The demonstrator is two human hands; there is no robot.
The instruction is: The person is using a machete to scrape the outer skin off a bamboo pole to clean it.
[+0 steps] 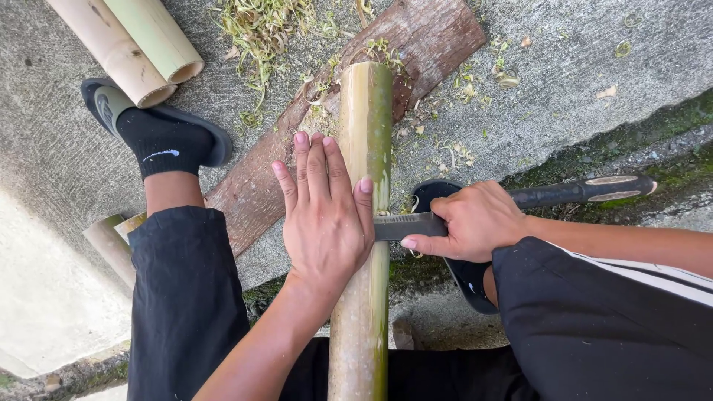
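Nearest of all, the bamboo pole (362,297) runs up between the person's knees, its far end resting on a reddish wooden plank (416,44). Along its near length the pole looks pale and scraped on the left, while a green strip of skin remains down its right edge, so the shaving seems well along on this face but not finished there.

Partway up the pole, the left hand (323,215) lies flat on it, fingers together and pointing away, pressing down rather than wrapping around. Just right of the pole, the right hand (468,223) is closed around a long knife (405,225), gripping where blade meets handle; the blade's edge touches the pole's right side, right where green skin remains. The dark handle (587,191) sticks out further right.

Left of the pole sits a foot in a black sock and sandal (160,141). Beyond the pole's far end, green and pale shavings (260,30) litter the plank and the concrete, which suggests plenty of skin is already off.

Far left of the pole, 2 cut bamboo pieces (137,44) lie side by side, and 2 more (115,241) poke out near the left knee.
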